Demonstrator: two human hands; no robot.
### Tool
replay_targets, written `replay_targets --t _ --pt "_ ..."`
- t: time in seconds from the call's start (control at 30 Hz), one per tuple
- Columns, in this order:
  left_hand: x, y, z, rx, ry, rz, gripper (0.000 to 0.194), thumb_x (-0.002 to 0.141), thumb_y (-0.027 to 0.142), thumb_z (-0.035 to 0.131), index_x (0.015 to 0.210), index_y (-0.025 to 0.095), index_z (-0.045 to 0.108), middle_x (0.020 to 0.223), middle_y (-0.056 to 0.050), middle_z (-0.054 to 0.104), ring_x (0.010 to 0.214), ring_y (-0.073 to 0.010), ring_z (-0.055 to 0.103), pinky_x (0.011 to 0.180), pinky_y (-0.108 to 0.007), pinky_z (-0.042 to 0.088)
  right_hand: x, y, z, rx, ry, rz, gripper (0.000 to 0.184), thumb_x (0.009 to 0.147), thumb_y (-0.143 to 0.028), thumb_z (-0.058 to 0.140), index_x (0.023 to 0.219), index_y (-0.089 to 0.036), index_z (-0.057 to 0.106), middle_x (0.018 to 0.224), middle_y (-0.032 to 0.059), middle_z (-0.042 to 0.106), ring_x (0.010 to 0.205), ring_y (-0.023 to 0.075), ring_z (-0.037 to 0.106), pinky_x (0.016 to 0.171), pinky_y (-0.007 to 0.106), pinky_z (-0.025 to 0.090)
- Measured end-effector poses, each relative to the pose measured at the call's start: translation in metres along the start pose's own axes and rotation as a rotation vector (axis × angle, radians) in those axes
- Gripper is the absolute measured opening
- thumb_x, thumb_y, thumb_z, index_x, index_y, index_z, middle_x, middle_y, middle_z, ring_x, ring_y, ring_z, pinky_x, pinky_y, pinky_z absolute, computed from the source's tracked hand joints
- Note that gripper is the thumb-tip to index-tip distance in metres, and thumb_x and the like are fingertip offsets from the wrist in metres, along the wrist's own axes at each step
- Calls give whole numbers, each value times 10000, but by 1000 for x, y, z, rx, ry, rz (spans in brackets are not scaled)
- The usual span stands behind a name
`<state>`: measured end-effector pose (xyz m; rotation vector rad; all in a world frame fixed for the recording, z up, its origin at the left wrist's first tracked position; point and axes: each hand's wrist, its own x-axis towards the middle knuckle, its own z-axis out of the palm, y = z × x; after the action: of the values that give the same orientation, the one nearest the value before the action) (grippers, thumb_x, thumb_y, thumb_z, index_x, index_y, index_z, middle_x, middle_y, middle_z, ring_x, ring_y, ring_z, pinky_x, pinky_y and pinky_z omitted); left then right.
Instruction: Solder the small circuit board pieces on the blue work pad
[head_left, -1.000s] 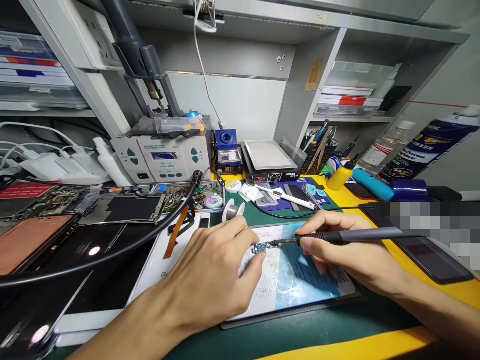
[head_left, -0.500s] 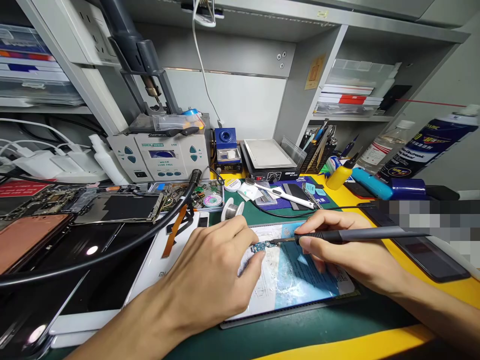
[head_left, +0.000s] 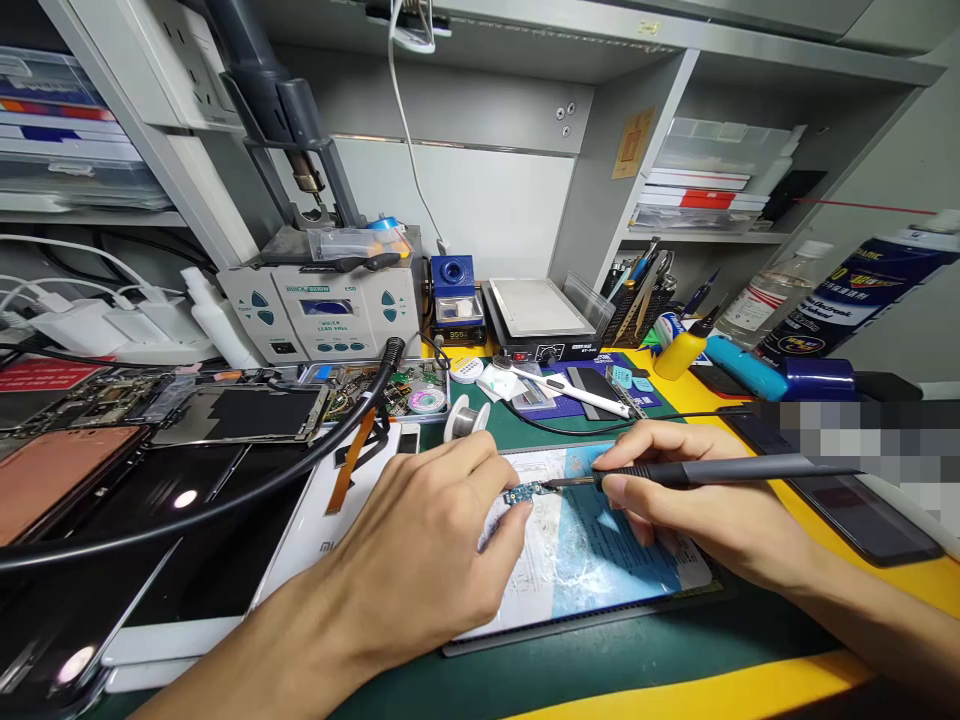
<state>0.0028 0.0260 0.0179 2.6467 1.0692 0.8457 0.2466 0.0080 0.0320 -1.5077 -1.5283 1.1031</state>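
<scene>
Near the centre of the frame, your small circuit board point(head_left: 523, 493) lies on the printed sheet point(head_left: 600, 575), over its pale part, just left of where the blue begins. You seem to be at the fine-contact step, working the metal tip of the soldering iron point(head_left: 720, 471) at the board's right end; whether the tip truly touches, or sits just above, you cannot tell from this view.

Your left hand point(head_left: 427, 535) is nearly closed, thumb below and forefinger above the board's left end, with only its narrow width between them; it looks like a light pinch that also steadies it. Your right hand point(head_left: 667, 490) is closed pen-fashion around the dark handle, thumb and fingers well forward, the iron nearly level and reaching in from the right.

As I judge it, your next move calls for a still left hand and a small, controlled shift of the tip, with your left fingertips clear of the metal.

Your board looks narrow and blue, crowded with tiny pale and metallic spots, with something dark at the end by the tip. Its left end is partly covered by your fingers, and the finer parts are too small to read.
</scene>
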Motion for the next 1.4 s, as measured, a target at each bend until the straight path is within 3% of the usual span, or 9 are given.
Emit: replay_targets --t 1.4 --pt "0 -1 1 15 -31 -3 145 917 187 546 876 162 683 792 -20 594 685 -177 574 611 -335 415 -5 -1 5 48 16 -30 184 762 -329 781 774 -158 713 491 -13 604 387 79 455 373 190 349"
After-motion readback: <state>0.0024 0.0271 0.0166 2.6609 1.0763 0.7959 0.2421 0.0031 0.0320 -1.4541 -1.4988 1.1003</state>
